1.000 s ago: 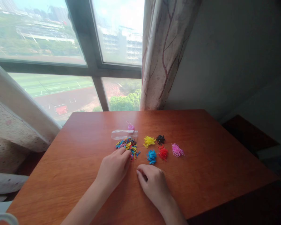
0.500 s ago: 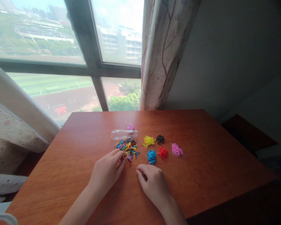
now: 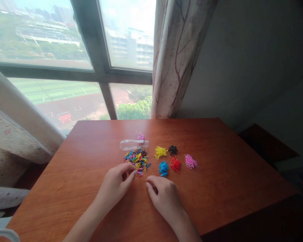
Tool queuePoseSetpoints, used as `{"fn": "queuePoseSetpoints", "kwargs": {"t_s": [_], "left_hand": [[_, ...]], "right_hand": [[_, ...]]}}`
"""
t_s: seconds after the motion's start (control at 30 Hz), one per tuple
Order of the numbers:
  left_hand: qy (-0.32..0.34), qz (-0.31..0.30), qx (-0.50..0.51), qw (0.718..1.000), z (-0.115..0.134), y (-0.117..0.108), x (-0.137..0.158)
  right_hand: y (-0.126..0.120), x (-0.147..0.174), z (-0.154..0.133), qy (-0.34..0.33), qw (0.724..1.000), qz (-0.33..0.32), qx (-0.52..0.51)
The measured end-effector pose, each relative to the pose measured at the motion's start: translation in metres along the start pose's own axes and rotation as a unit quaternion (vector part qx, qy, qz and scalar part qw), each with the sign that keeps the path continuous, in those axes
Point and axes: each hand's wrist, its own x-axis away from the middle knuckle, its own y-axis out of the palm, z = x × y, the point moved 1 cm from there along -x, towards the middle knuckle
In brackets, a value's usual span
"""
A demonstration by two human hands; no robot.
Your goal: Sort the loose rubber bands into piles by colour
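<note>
A mixed heap of small coloured plastic clips (image 3: 137, 158), looped like little safety pins, lies on the wooden table. At its near edge, my left hand (image 3: 118, 178) has thumb and forefinger pinched together; whatever sits between the tips is too small to make out. My right hand (image 3: 164, 191) rests just to the right with its fingers curled and fingertips together, their contents hidden. Beyond it lie single-colour piles: blue clips (image 3: 163, 168), red clips (image 3: 175, 164), yellow clips (image 3: 161, 152), black clips (image 3: 173, 150) and, farther right, pink clips (image 3: 191, 161).
A clear plastic bottle (image 3: 131, 145) lies on its side behind the mixed heap, with a small pink-purple object with a loop (image 3: 140, 136) behind it. The brown table (image 3: 229, 174) ends at a window (image 3: 101, 74) and a curtain (image 3: 176, 57). A white curved object (image 3: 5, 233) shows at lower left.
My left hand has drawn slightly back toward me from the heap, its thumb and forefinger now meeting at the tips. My right hand has shifted a little to the left. The piles look the same.
</note>
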Motion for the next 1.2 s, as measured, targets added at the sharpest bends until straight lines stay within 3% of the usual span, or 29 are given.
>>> {"fn": "queuePoseSetpoints", "kwargs": {"t_s": [0.53,0.8,1.2], "left_hand": [[0.019,-0.008,-0.005,1.0,-0.002,0.004,0.004],[0.087,-0.046,-0.044,0.994,0.002,0.008,0.008],[0.091,-0.038,-0.064,0.993,0.0,0.007,0.006]], "right_hand": [[0.008,-0.023,-0.009,0.006,0.994,0.031,-0.109],[0.01,-0.017,-0.008,-0.011,0.996,0.032,-0.083],[-0.004,-0.014,-0.005,0.013,0.996,0.076,-0.042]]}}
